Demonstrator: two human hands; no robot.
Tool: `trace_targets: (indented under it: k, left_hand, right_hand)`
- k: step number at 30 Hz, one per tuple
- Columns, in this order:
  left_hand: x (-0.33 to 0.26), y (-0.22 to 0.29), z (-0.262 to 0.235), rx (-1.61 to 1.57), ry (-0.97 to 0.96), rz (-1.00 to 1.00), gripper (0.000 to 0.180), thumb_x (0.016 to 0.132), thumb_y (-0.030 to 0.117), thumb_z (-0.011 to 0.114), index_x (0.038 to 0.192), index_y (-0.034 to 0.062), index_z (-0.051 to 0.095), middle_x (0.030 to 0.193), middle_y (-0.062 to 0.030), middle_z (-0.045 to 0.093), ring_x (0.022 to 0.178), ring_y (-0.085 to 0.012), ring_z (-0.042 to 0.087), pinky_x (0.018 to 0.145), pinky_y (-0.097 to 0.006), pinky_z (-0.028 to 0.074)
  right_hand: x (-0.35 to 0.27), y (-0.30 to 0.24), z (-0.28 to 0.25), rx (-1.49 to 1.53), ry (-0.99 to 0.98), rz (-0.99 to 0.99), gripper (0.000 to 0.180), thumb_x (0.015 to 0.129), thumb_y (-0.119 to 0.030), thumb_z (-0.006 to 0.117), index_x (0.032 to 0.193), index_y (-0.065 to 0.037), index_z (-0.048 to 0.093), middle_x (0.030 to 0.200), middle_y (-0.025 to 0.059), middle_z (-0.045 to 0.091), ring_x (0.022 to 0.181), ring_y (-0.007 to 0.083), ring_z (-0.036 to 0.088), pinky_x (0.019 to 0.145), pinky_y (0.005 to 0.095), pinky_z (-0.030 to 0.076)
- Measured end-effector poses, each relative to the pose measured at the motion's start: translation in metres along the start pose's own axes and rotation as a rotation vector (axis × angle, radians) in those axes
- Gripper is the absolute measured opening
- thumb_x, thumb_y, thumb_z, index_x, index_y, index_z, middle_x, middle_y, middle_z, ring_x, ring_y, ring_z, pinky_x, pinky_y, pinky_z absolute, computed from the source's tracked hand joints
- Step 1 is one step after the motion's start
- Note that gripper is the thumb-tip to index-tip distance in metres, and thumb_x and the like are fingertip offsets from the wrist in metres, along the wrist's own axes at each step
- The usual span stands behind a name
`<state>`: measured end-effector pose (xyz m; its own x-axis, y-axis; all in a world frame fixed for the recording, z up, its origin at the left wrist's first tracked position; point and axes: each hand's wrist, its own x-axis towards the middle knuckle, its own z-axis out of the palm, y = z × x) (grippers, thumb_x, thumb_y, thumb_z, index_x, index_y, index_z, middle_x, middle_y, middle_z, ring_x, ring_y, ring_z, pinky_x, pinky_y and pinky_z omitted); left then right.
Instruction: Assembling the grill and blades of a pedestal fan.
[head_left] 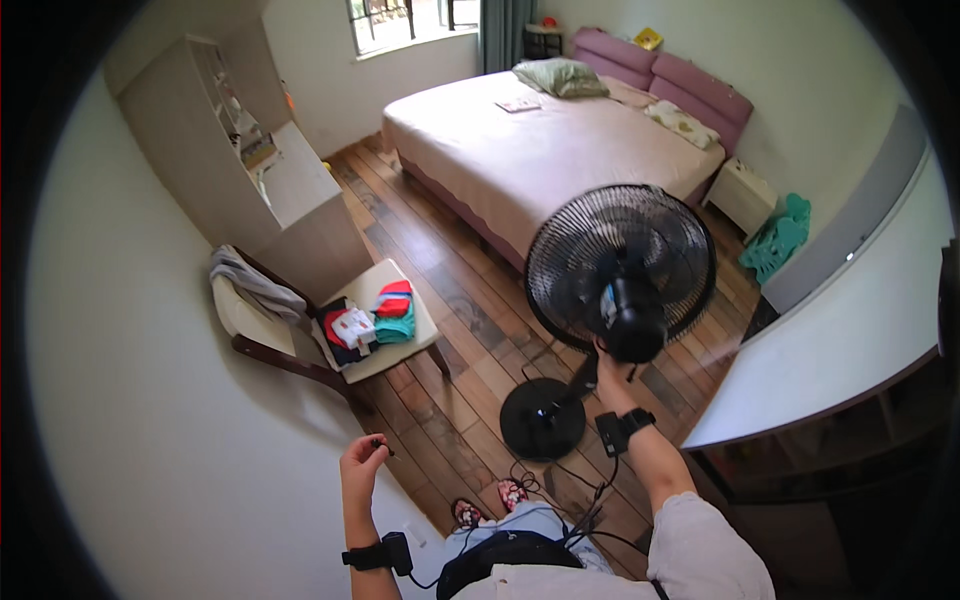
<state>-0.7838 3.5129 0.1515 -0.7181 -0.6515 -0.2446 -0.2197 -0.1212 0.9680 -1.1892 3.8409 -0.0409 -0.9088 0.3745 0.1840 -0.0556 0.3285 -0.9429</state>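
A black standing fan (622,265) stands in front of me on a round black base (543,420), its pole tilted to the right in the picture. My right hand (610,375) is closed on the fan's neck just under the motor housing, and the housing hides part of the fingers. Near the white wall at the left, my left hand (362,455) pinches a small black piece (380,447) with a thin tip. What exactly this piece is cannot be made out. Black cords (590,500) run near my feet.
A cream chair (405,345) at the left bears folded clothes and a white packet. Behind it stands a desk with shelves (300,180). A bed (480,130) fills the far side, with a white nightstand (742,197) beside it. A long white surface (840,330) lies at the right.
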Motion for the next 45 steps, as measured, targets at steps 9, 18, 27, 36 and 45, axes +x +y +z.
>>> trace_targets:
  k: [9, 18, 27, 36, 45]
  left_hand:
    - [-0.019, -0.018, 0.004, -0.009, 0.03, -0.049, 0.021, 0.079, 0.001, 0.062, 0.1, -0.0003, 0.062, 0.089, -0.001, 0.062, 0.081, -0.0081, 0.057, 0.075, -0.021, 0.046]
    - [-0.012, -0.009, 0.02, 0.052, 0.009, -0.044, 0.022, 0.078, 0.002, 0.063, 0.1, 0.0006, 0.062, 0.09, -0.0021, 0.063, 0.083, -0.0084, 0.058, 0.077, -0.021, 0.046]
    - [-0.018, 0.001, 0.038, 0.118, -0.016, 0.035, 0.022, 0.077, 0.002, 0.064, 0.099, -0.0003, 0.062, 0.089, -0.0028, 0.063, 0.081, -0.0085, 0.058, 0.074, -0.021, 0.046]
    - [-0.057, 0.006, 0.02, 0.072, 0.157, 0.029, 0.02, 0.078, 0.001, 0.062, 0.098, -0.0008, 0.062, 0.089, -0.0034, 0.063, 0.081, -0.0093, 0.058, 0.074, -0.022, 0.046]
    - [-0.057, 0.015, 0.011, 0.084, 0.218, 0.054, 0.02, 0.08, 0.003, 0.061, 0.099, -0.0008, 0.061, 0.091, -0.0034, 0.063, 0.083, -0.0095, 0.057, 0.076, -0.022, 0.045]
  right_hand:
    - [-0.057, -0.121, -0.047, -0.039, -0.507, 0.064, 0.052, 0.069, -0.022, 0.076, 0.113, -0.003, 0.056, 0.115, 0.0131, 0.057, 0.107, 0.0261, 0.052, 0.089, 0.033, 0.039]
    - [0.006, -0.034, -0.124, 1.221, -0.531, 0.929, 0.042, 0.082, -0.031, 0.063, 0.111, -0.005, 0.05, 0.102, 0.0082, 0.058, 0.087, 0.0157, 0.056, 0.078, 0.0343, 0.046]
    - [0.089, -0.045, -0.092, 1.053, -0.229, 1.017, 0.01, 0.08, -0.014, 0.065, 0.083, -0.01, 0.057, 0.078, 0.0005, 0.06, 0.07, 0.0125, 0.056, 0.061, 0.0252, 0.047]
    - [0.006, -0.309, -0.114, 0.879, -0.485, 0.061, 0.049, 0.078, -0.002, 0.061, 0.119, -0.003, 0.034, 0.081, 0.0076, 0.063, 0.063, 0.0111, 0.057, 0.055, 0.023, 0.047]
    - [0.018, -0.253, -0.179, 0.073, -0.945, -0.454, 0.009, 0.08, -0.005, 0.058, 0.086, -0.002, 0.063, 0.069, 0.0006, 0.058, 0.05, 0.0053, 0.049, 0.038, 0.0208, 0.035]
